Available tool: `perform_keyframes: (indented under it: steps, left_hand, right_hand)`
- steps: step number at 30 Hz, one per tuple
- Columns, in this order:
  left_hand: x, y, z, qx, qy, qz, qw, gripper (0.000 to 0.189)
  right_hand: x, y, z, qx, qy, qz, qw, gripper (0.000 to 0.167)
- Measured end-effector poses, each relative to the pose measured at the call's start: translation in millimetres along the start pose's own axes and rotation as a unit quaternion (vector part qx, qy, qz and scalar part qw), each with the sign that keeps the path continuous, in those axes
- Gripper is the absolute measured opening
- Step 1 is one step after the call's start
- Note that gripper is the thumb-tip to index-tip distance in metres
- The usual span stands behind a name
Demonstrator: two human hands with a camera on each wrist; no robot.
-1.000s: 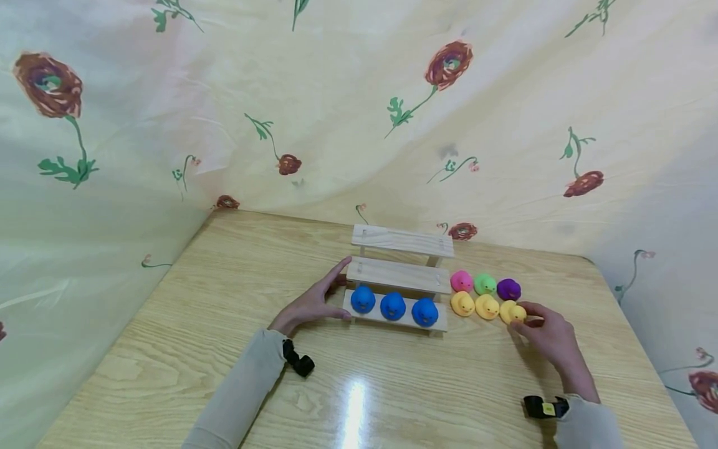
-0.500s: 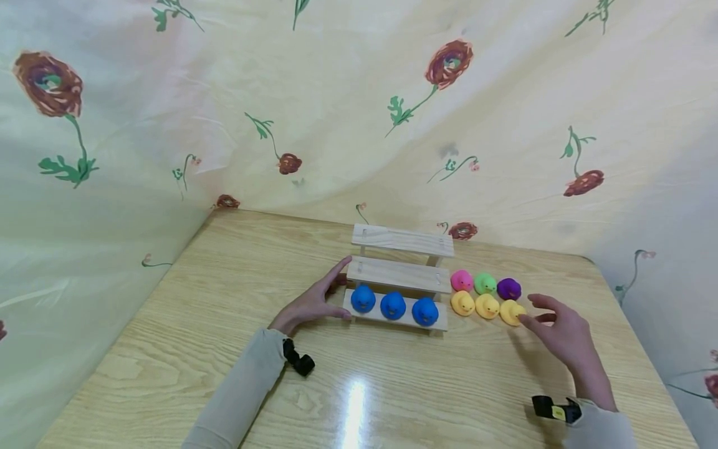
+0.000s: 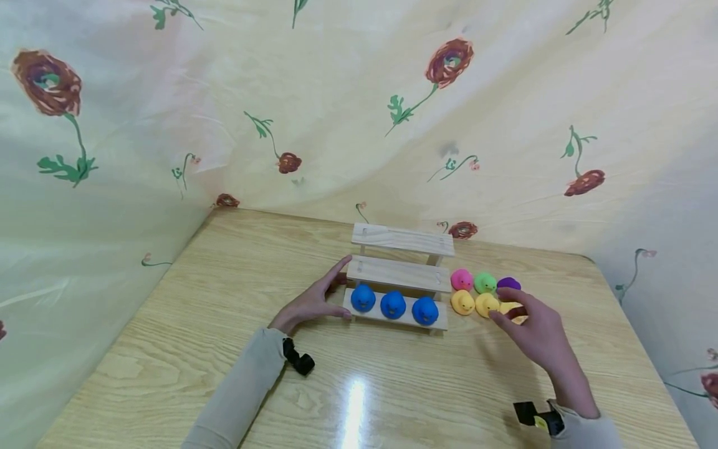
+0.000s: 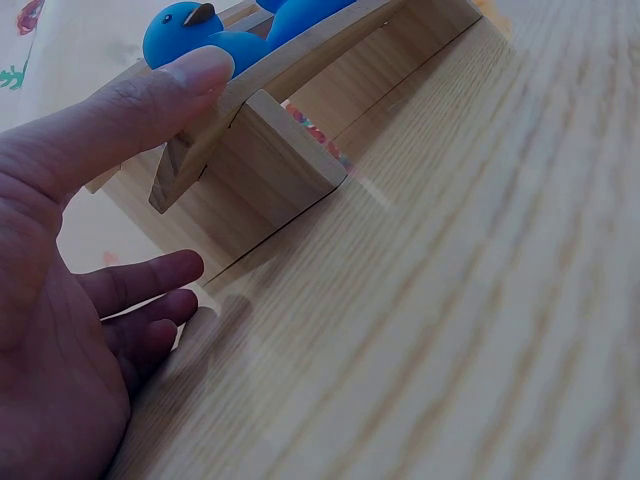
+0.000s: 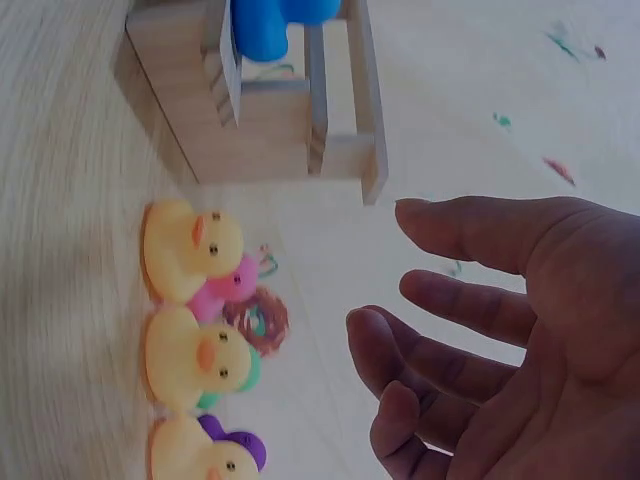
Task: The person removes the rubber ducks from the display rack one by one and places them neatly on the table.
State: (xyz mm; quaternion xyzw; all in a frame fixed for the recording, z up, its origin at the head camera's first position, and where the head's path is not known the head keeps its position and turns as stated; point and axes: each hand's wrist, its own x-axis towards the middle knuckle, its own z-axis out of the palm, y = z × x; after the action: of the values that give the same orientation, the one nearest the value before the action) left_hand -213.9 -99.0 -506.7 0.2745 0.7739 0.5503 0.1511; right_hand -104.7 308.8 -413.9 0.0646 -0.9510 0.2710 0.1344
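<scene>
A three-step wooden stand (image 3: 397, 274) is on the table, with three blue rubber ducks (image 3: 393, 305) in a row on its lowest step. My left hand (image 3: 310, 304) spreads across the stand's left end. In the left wrist view its straight thumb (image 4: 150, 105) rests on the end of the lowest step. My right hand (image 3: 533, 324) hovers over the right-hand yellow duck and partly hides it, thumb and fingers apart with nothing between them. Three yellow rubber ducks (image 5: 195, 355) make the near row beside the stand. Behind them sit a pink duck (image 3: 462, 279), a green duck (image 3: 485, 282) and a purple duck (image 3: 508, 284).
The wooden table (image 3: 235, 262) ends at a flower-patterned cloth (image 3: 336, 112) that hangs at the back and both sides. The stand's middle step (image 3: 398, 274) and top step (image 3: 401, 239) rise behind the blue ducks.
My right hand has let go of the right-hand yellow duck, drawn back to the right, then come left and up over it. The left hand stays where it was.
</scene>
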Motion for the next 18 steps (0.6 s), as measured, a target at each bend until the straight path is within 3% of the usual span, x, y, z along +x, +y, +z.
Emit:
perform_keyframes:
  steps: [12,18]
  left_hand:
    - [0.2,0.2,-0.3,-0.007,0.002,-0.005,1.0000,0.115]
    - [0.5,0.8,-0.7,-0.004,0.003,-0.001,1.0000,0.114]
  right_hand:
    - [1.5,-22,32,0.036,0.022,-0.074,0.9964,0.038]
    - [0.7,-31,48,0.042,0.028,-0.077,0.9957,0.038]
